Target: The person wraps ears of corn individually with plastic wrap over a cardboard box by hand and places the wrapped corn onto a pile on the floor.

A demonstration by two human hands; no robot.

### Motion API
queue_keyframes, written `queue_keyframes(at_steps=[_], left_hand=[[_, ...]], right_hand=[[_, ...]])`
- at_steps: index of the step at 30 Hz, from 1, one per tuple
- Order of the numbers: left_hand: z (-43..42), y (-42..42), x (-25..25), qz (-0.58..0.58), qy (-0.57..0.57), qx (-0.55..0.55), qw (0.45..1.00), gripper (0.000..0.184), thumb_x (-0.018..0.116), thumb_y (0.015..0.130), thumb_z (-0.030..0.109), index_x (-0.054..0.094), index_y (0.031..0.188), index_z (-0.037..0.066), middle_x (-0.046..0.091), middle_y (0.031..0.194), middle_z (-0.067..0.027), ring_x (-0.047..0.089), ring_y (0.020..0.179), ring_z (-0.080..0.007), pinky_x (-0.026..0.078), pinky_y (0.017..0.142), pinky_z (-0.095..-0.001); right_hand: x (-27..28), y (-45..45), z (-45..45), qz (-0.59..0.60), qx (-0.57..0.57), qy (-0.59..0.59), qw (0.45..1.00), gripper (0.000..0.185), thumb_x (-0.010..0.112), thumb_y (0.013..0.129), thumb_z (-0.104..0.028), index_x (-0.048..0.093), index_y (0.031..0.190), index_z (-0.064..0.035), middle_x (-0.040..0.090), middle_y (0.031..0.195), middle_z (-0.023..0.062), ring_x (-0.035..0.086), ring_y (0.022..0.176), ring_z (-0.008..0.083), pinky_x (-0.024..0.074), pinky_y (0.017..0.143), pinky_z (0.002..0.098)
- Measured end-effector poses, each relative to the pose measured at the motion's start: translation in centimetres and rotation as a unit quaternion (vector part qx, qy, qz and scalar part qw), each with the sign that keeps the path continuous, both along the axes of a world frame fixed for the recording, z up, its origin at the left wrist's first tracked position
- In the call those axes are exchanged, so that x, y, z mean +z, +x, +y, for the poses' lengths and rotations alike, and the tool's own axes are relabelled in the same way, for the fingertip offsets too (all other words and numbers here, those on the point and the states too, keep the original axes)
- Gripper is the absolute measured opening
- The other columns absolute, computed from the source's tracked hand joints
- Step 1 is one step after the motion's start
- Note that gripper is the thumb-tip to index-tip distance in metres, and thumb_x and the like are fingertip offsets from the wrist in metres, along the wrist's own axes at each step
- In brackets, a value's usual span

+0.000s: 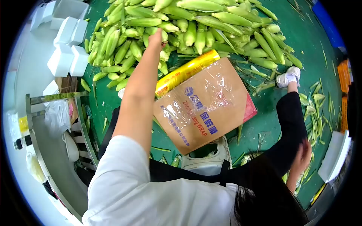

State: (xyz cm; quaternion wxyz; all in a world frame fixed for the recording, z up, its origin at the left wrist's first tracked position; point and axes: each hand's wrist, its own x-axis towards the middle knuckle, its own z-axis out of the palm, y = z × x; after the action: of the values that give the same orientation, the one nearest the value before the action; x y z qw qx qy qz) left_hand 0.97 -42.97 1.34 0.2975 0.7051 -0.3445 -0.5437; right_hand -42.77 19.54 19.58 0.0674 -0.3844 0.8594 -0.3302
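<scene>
My left hand (156, 37) is at the end of my outstretched arm, at the near side of a large pile of green corn cobs (190, 34). Its fingers are closed on a corn cob (164, 35). Low on the right, beside my dark trouser leg, is my right hand (302, 154); it is blurred and its fingers are hard to make out. Between my arms a cardboard box (200, 109) with printed lettering and bits of clear film lies tilted. A yellow roll of wrap (187, 72) lies along the box's far edge.
White foam trays (62, 60) stand at the left, near a metal frame (37, 139) with a plastic bag (57, 117). Loose husks (311, 113) litter the green floor (260, 124) at the right. Beyond are orange crates (344, 77), a blue container (327, 24) and a white foam piece (335, 156).
</scene>
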Motion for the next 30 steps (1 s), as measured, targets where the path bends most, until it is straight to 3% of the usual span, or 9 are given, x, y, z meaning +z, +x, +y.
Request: queue_keyframes(at_steps=[3, 6, 7, 11, 13, 17, 21, 26, 30], left_hand=[[12.1, -1.8, 4.6, 0.134, -0.062, -0.040, 0.988, 0.047, 0.055, 0.096, 0.043, 0.053, 0.117, 0.001, 0.065, 0.095, -0.0137, 0.067, 0.074, -0.0256, 0.053, 0.052, -0.0349], [25.0, -1.3, 5.0, -0.070, -0.259, -0.237, 0.934, 0.070, 0.071, 0.087, 0.011, 0.037, 0.147, -0.001, 0.056, 0.133, -0.0152, 0.057, 0.119, -0.0264, 0.048, 0.101, -0.0373], [27.7, -0.1, 4.2, -0.134, -0.343, -0.314, 0.875, 0.076, 0.074, 0.083, 0.009, 0.037, 0.150, 0.005, 0.053, 0.137, -0.0160, 0.052, 0.126, -0.0287, 0.037, 0.110, -0.0359], [35.6, 2.3, 4.6, -0.217, -0.253, -0.392, 0.857, 0.076, 0.074, 0.078, 0.007, 0.046, 0.146, 0.026, 0.054, 0.128, -0.0164, 0.052, 0.118, -0.0391, 0.044, 0.101, -0.0446], [36.6, 2.8, 5.2, -0.283, -0.294, -0.435, 0.803, 0.074, 0.074, 0.078, 0.006, 0.049, 0.144, 0.027, 0.053, 0.130, -0.0148, 0.050, 0.121, -0.0377, 0.044, 0.102, -0.0446], [36.5, 1.6, 5.7, -0.277, -0.274, -0.467, 0.794, 0.070, 0.073, 0.078, 0.007, 0.052, 0.141, 0.029, 0.051, 0.134, -0.0138, 0.048, 0.125, -0.0357, 0.043, 0.103, -0.0448], [37.6, 1.3, 6.4, -0.402, -0.356, -0.354, 0.766, 0.060, 0.074, 0.081, 0.019, 0.053, 0.137, 0.014, 0.050, 0.133, -0.0159, 0.048, 0.123, -0.0357, 0.037, 0.105, -0.0484], [44.8, 3.7, 4.2, -0.375, -0.322, -0.357, 0.793, 0.046, 0.078, 0.077, 0.030, 0.060, 0.116, 0.013, 0.053, 0.122, -0.0115, 0.051, 0.115, -0.0312, 0.038, 0.098, -0.0459], [43.1, 4.8, 2.7, -0.408, -0.314, -0.313, 0.798, 0.014, 0.068, 0.086, 0.020, 0.061, 0.096, 0.013, 0.060, 0.108, -0.0044, 0.056, 0.108, -0.0281, 0.041, 0.096, -0.0454]], right_hand=[[-3.9, 8.0, -14.0, -0.272, 0.081, 0.113, 0.952, 0.044, 0.061, 0.096, -0.025, 0.056, 0.134, -0.0031, 0.068, 0.112, 0.0107, 0.065, 0.097, 0.0178, 0.0500, 0.086, 0.0301], [-13.6, 15.7, -19.4, 0.041, 0.122, 0.284, 0.950, 0.071, 0.058, 0.089, -0.061, 0.051, 0.131, -0.0043, 0.071, 0.104, 0.0197, 0.069, 0.092, 0.0377, 0.0542, 0.078, 0.0485], [-13.7, 17.8, -20.7, 0.013, 0.131, 0.327, 0.936, 0.072, 0.059, 0.089, -0.060, 0.050, 0.131, -0.0018, 0.071, 0.102, 0.0200, 0.069, 0.092, 0.0372, 0.0542, 0.079, 0.0486], [-19.3, 17.1, -20.2, -0.173, 0.183, 0.173, 0.952, 0.042, 0.061, 0.093, -0.041, 0.064, 0.107, -0.0018, 0.071, 0.097, 0.0167, 0.070, 0.086, 0.0354, 0.0536, 0.075, 0.0432], [-16.5, 15.8, -19.2, -0.535, 0.070, -0.034, 0.841, 0.016, 0.059, 0.096, -0.016, 0.066, 0.088, -0.0050, 0.065, 0.096, 0.0020, 0.062, 0.098, 0.0147, 0.0448, 0.087, 0.0271], [-12.1, 21.3, -22.4, -0.241, 0.348, -0.132, 0.896, 0.015, 0.067, 0.090, -0.019, 0.062, 0.090, -0.0052, 0.065, 0.103, 0.0082, 0.061, 0.106, 0.0238, 0.0418, 0.101, 0.0357], [-14.4, 25.7, -26.7, -0.050, 0.574, -0.010, 0.817, 0.034, 0.073, 0.084, -0.031, 0.058, 0.104, -0.0078, 0.065, 0.106, 0.0124, 0.060, 0.109, 0.0321, 0.0410, 0.104, 0.0433], [-15.1, 25.7, -29.0, 0.088, 0.642, -0.006, 0.761, 0.064, 0.071, 0.081, -0.046, 0.053, 0.138, -0.0243, 0.056, 0.127, 0.0060, 0.055, 0.117, 0.0279, 0.0411, 0.099, 0.0436], [-15.1, 25.8, -29.4, 0.082, 0.650, 0.015, 0.756, 0.055, 0.070, 0.083, -0.043, 0.056, 0.134, -0.0294, 0.058, 0.121, 0.0050, 0.056, 0.114, 0.0265, 0.0421, 0.098, 0.0429]])
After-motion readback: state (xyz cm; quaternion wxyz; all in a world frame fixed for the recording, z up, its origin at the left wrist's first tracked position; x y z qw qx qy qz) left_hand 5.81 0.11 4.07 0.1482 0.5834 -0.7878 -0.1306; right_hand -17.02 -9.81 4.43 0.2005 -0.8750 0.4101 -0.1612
